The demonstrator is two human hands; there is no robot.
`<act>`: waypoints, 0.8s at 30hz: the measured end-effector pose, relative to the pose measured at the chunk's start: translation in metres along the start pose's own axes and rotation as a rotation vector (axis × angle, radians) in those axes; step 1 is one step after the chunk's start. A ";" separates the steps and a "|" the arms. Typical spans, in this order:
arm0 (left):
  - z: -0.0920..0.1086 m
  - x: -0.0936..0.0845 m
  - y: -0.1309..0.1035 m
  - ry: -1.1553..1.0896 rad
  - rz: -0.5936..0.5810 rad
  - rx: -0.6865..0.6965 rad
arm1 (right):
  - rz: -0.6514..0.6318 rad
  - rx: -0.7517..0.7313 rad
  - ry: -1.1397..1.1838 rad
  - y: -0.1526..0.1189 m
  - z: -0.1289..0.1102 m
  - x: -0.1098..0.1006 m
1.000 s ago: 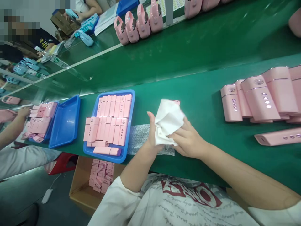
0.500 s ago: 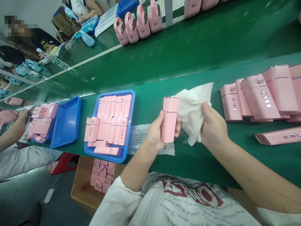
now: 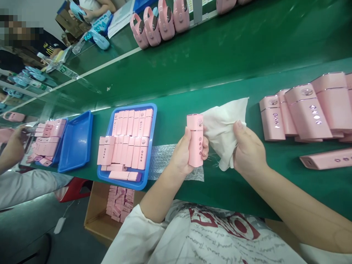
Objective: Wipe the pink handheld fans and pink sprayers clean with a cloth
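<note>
My left hand (image 3: 183, 156) grips a small pink rectangular device (image 3: 195, 139) upright above the green table, its face with small buttons turned toward me. My right hand (image 3: 247, 152) holds a white cloth (image 3: 224, 123) just to the right of the device; the cloth hangs loose and touches the device's upper side. Below my hands a strip of bubble wrap (image 3: 165, 159) lies flat on the table.
A blue tray (image 3: 152, 146) full of pink devices sits to my left, with an empty blue tray (image 3: 75, 141) beyond it. Several larger pink devices (image 3: 302, 112) lie at the right. A cardboard box (image 3: 110, 212) of pink parts stands under the table edge. A co-worker's arm (image 3: 11, 152) is at far left.
The cloth was wrapped around the device a second ago; my right hand pulled it off to the right. My left hand has since turned the device so its buttons face me.
</note>
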State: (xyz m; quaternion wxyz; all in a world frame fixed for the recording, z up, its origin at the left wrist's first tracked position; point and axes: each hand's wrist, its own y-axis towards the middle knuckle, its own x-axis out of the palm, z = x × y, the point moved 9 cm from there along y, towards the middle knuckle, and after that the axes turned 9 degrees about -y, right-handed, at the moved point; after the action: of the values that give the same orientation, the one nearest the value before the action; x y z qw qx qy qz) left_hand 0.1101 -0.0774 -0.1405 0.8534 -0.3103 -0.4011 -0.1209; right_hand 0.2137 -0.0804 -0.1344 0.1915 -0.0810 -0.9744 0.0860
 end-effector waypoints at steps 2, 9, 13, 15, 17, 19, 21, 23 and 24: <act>0.001 -0.002 0.001 -0.014 0.027 0.014 | -0.037 -0.001 0.000 0.000 0.000 0.004; 0.001 -0.003 -0.001 0.112 0.044 0.038 | -0.034 -0.131 -0.144 -0.004 -0.012 0.007; -0.001 -0.006 -0.001 0.202 0.069 0.056 | -0.091 -0.165 -0.243 -0.005 -0.017 0.012; -0.003 -0.007 0.000 0.202 0.075 0.037 | -0.094 -0.211 -0.334 -0.003 -0.019 0.012; -0.002 -0.013 0.000 0.173 0.123 0.033 | -0.108 -0.392 -0.512 -0.006 -0.028 0.016; 0.001 -0.023 0.000 0.109 0.205 0.051 | -0.226 -0.684 -0.711 -0.019 -0.036 0.034; 0.005 -0.032 -0.001 0.054 0.265 0.077 | -0.427 -0.961 -0.850 -0.039 -0.034 0.054; 0.007 -0.034 -0.002 0.026 0.279 0.109 | -0.534 -1.098 -0.930 -0.048 -0.028 0.061; 0.007 -0.033 -0.002 0.025 0.272 0.120 | -0.514 -1.109 -0.959 -0.046 -0.027 0.059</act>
State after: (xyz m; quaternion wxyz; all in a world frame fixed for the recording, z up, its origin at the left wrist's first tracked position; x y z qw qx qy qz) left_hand 0.0831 -0.0755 -0.1614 0.8838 -0.3086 -0.3512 0.0161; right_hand 0.1645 -0.1106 -0.0790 -0.3058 0.1095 -0.8396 -0.4355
